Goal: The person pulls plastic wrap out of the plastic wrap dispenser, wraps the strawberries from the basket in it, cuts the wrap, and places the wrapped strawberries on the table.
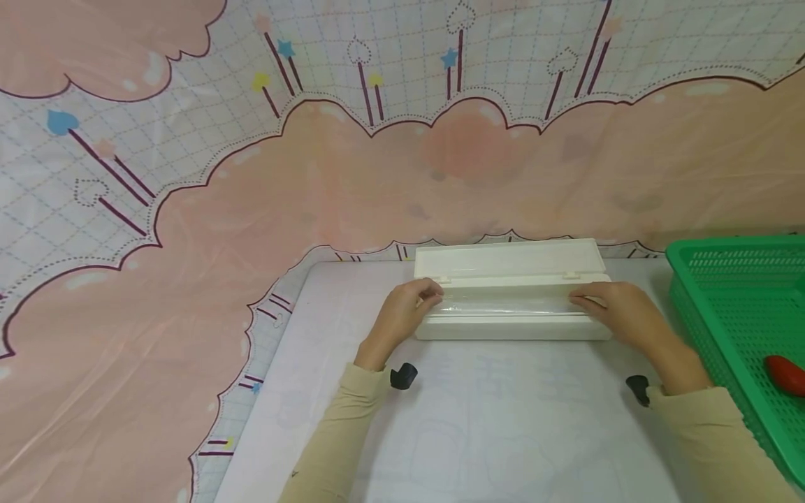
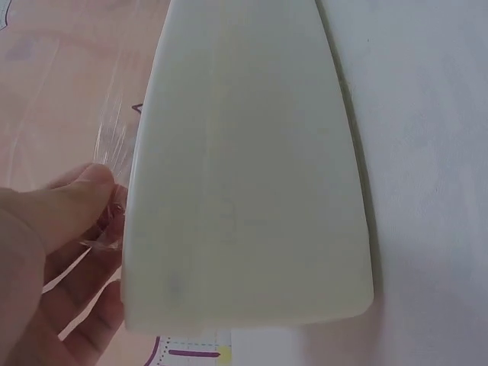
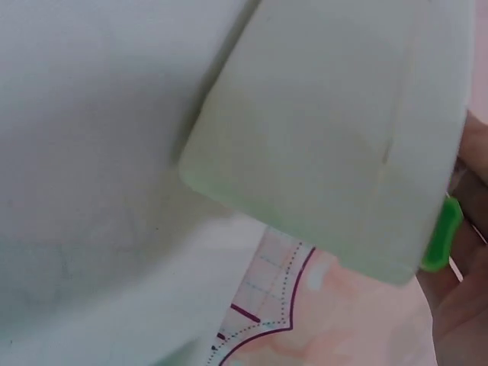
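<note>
Tan sleeves [image 1: 339, 426] come in from the near edge of the white table [image 1: 503, 433], both forearms slanting inward toward its far edge. Over the table's right side stands a green plastic basket [image 1: 704, 342]. Near the far edge lies the white cling-film dispenser [image 1: 512, 328], its lid [image 1: 503, 258] tipped back toward that edge. At its ends the left hand [image 1: 402, 307] and right hand [image 1: 629, 318] face each other, fingertips low over the opening, each seeming to pinch the clear cling film [image 1: 503, 304] between thumb and finger; the box partly hides the right grip. Film gathers in creases at the left thumb, so spreading that corner flat, then drawing both ends evenly with wrists level, should keep it from bunching. Smallest is a green tab [image 3: 442, 236] beside the right fingers.
</note>
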Demonstrator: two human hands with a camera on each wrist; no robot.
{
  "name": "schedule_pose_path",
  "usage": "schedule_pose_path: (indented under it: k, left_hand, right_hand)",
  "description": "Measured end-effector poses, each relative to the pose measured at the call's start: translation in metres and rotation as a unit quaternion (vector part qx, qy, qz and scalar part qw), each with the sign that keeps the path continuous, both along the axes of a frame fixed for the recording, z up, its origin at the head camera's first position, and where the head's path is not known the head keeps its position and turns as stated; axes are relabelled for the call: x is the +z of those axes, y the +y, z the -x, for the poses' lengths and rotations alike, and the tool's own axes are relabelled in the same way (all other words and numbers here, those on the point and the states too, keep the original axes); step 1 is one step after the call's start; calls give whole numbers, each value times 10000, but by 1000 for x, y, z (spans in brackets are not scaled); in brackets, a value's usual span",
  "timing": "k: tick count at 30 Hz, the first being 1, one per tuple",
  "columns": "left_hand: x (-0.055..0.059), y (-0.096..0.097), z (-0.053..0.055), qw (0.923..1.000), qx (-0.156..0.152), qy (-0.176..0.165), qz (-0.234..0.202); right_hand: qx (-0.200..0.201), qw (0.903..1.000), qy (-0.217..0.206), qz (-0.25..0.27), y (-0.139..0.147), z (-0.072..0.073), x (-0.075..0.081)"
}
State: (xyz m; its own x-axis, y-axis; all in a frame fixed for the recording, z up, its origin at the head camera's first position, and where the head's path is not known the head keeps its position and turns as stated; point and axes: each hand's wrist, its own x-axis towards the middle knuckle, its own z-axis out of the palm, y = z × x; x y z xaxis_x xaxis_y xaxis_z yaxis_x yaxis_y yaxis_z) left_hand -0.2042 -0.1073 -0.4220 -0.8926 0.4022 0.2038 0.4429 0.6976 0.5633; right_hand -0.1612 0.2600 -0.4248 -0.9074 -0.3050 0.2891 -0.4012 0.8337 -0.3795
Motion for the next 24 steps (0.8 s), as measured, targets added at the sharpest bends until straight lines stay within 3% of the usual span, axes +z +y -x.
schedule_pose_path:
  k: [6, 10, 21, 24]
  left_hand:
    - [-1, -5, 1, 9999, 23, 60, -118]
    - [0, -7, 0, 9997, 61, 125, -197]
    - [-1, -9, -1, 9962, -51, 329, -809]
    - [2, -8, -1, 9945, -48, 527, -909]
  right_hand:
    - [-39, 9979, -584, 262, 6, -1, 6]
    - [-6, 9968, -671, 435, 7, -2, 8]
    - [138, 9948, -437, 906, 11, -5, 13]
    - [132, 9947, -304, 977, 12, -6, 15]
